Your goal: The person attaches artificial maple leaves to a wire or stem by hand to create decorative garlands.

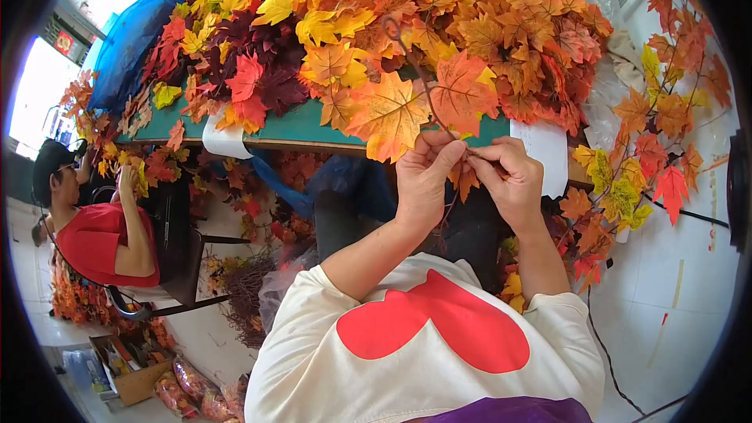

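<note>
My left hand (428, 177) pinches a brown artificial vine stem (424, 78), whose upper end curls into a small loop. Two large artificial maple leaves, a yellow-orange leaf (386, 113) and a redder leaf (464, 95), fan out beside the stem above my hands. My right hand (511, 178) is closed close by, thumb and forefinger pinched at the same joint on the stem; any small piece between those fingertips is hidden. Below my fingers, another orange leaf and the lower stem hang over my lap.
A heap of red, orange, yellow and dark purple leaves (329, 23) covers the green table (294, 121). White paper (540, 153) hangs at its edge. On the right stands a leafy branch (650, 125). A co-worker in a red shirt (98, 239) sits at left, near a cardboard box (137, 382).
</note>
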### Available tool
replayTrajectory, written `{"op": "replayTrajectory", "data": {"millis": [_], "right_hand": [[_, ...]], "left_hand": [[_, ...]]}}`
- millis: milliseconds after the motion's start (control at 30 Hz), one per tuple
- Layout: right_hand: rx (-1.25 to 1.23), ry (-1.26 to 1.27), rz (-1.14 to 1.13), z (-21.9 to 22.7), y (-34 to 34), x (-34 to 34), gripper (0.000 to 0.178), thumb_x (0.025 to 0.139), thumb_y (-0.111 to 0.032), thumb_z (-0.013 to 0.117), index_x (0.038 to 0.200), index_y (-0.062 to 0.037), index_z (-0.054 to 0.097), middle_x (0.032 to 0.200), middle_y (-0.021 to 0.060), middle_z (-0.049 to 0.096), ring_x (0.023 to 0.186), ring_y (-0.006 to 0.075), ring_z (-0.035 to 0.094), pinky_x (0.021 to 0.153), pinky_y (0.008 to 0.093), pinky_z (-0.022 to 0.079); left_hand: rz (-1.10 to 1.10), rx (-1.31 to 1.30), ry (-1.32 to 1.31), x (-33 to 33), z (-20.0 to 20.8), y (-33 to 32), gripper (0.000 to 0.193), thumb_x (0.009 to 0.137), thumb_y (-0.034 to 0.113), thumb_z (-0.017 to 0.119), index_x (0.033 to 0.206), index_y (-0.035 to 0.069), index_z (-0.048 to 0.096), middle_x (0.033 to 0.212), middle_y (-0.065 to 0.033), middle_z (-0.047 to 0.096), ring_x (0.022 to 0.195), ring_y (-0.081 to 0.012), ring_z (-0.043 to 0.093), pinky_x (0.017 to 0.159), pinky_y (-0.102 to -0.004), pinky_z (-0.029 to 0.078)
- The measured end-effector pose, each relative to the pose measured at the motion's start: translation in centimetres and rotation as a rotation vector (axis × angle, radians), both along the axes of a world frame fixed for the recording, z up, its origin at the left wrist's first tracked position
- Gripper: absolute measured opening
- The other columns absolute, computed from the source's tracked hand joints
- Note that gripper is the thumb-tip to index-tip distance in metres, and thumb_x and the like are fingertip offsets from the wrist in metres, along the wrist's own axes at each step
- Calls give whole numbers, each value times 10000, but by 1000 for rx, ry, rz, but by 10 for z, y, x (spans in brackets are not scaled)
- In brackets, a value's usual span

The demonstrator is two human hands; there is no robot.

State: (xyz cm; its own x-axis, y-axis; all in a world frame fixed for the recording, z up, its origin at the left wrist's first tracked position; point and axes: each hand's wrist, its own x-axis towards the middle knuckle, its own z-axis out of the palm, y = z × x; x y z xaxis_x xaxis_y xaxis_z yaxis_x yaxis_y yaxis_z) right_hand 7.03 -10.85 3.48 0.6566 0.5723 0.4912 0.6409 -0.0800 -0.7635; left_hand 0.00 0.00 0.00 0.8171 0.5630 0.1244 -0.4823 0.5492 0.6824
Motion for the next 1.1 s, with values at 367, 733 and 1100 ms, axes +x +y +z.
{"op": "replayTrajectory", "data": {"millis": [367,733,1100], "right_hand": [[79,-204,-45,-8,1,-2,118,705,-82,689,819,-76,656,711,24,637,654,150,588,804,316,397],[-41,-464,-157,-5,1,-7,120,676,-92,702,782,-101,646,662,-7,590,630,152,552,774,348,401],[-87,-549,-183,0,-2,-8,137,653,-74,708,768,-89,636,650,-2,580,622,156,550,775,355,399]], "left_hand": [[0,-147,9,1,-3,-2,63,843,52,557,897,33,530,857,-60,592,749,-151,591,689,-275,503],[4,-154,-50,-1,-5,-12,72,843,75,571,897,37,541,839,-39,595,737,-102,581,692,-238,492],[64,16,-20,-2,-9,-13,58,837,46,576,879,32,538,847,-21,588,741,-81,560,691,-217,475]]}}
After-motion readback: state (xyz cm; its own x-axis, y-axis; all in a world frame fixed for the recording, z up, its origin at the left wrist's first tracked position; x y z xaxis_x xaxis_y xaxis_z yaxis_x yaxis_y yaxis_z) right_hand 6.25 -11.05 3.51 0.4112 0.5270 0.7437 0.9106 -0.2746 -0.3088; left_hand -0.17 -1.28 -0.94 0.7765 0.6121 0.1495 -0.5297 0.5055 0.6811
